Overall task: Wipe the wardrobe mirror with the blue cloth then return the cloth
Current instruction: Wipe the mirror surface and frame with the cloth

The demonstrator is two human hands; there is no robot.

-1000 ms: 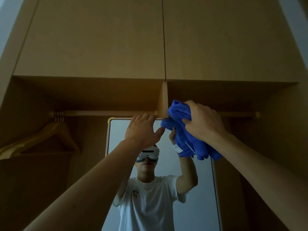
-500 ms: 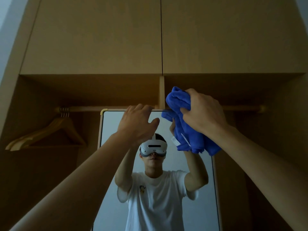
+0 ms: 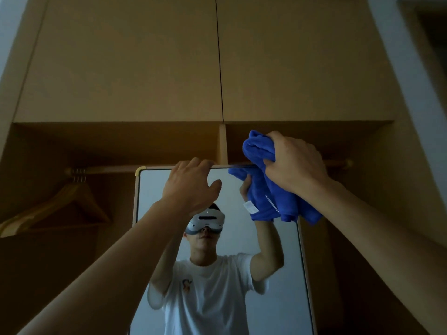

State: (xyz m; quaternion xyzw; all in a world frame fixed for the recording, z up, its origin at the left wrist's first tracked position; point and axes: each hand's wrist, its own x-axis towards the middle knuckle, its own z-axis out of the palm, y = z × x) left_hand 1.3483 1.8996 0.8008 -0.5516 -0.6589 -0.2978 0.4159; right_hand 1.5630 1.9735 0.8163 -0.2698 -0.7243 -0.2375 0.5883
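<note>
Right hand (image 3: 295, 165): fingers clenched round the bunched blue cloth (image 3: 268, 199), at the top right corner of the mirror (image 3: 154, 197)
Left hand (image 3: 191, 187): fingers hooked over the mirror's top edge
Risk: the hanging cloth tail may slip loose; hard pushing could swing the mirror

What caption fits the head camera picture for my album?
Right hand holds blue cloth at the top of the mirror; left hand grips its edge.
</note>
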